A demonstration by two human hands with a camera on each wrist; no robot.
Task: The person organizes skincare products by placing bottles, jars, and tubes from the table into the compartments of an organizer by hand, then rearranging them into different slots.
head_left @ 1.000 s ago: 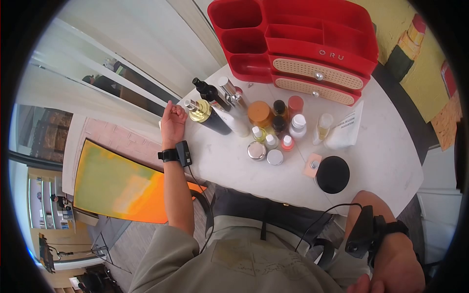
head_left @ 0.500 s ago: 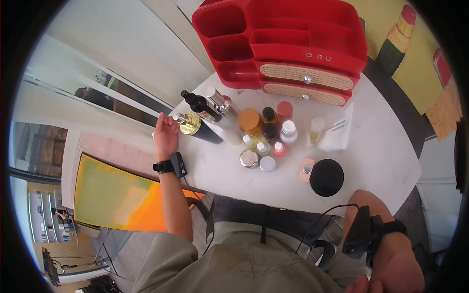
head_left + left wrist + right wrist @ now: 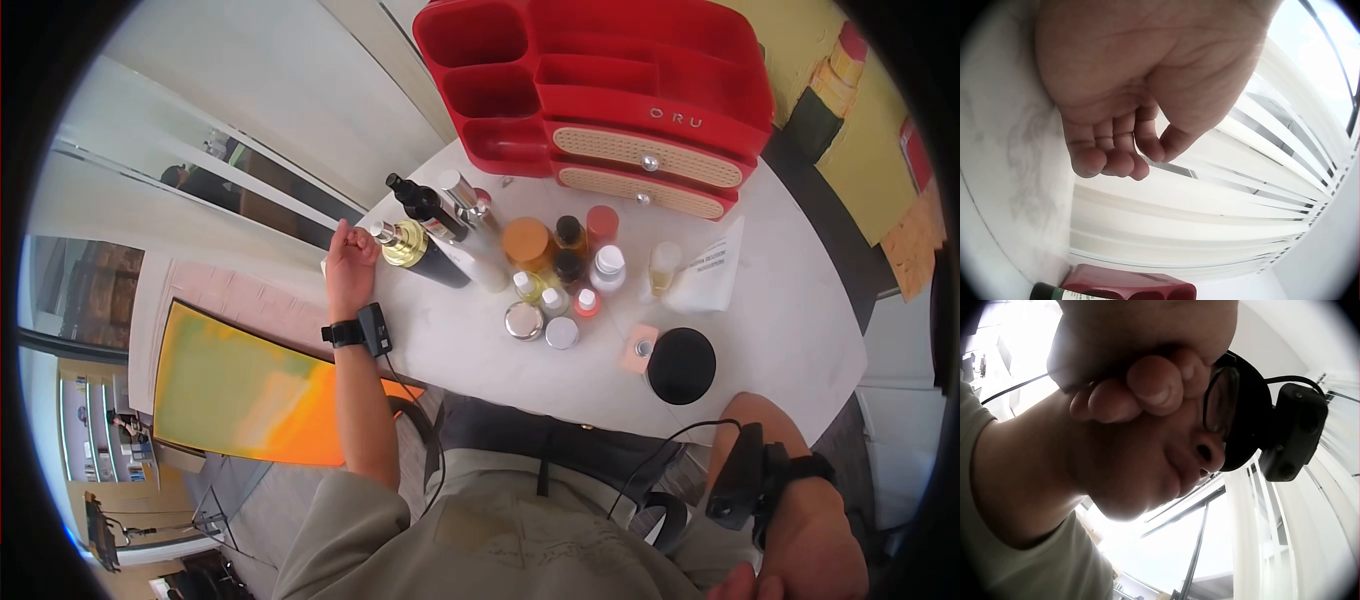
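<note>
My left hand [image 3: 352, 265] lies at the left edge of the white table, fingers loosely bent and nothing in them. Closest to it stands a dark pump bottle with a gold collar [image 3: 405, 242]. Behind that are a black pump bottle [image 3: 425, 207] and a silver-capped bottle [image 3: 463, 190]. In the left wrist view the bent fingertips [image 3: 1117, 164] hang beside the tabletop [image 3: 1007, 150]. My right hand [image 3: 1147, 369] is raised beside the face in the right wrist view, fingers curled and holding nothing. In the head view it sits at the bottom right, partly cut off.
A red organizer [image 3: 600, 100] with two drawers stands at the back. Mid-table are an amber jar [image 3: 527, 242], a white bottle [image 3: 607, 268] and several small bottles. Rightward lie a white tube [image 3: 708, 270], a pink square bottle [image 3: 640, 347] and a black round lid [image 3: 682, 365].
The head view swings slightly, the table things shifting left and then back right. Both hands keep their places, and nothing on the table is moved.
</note>
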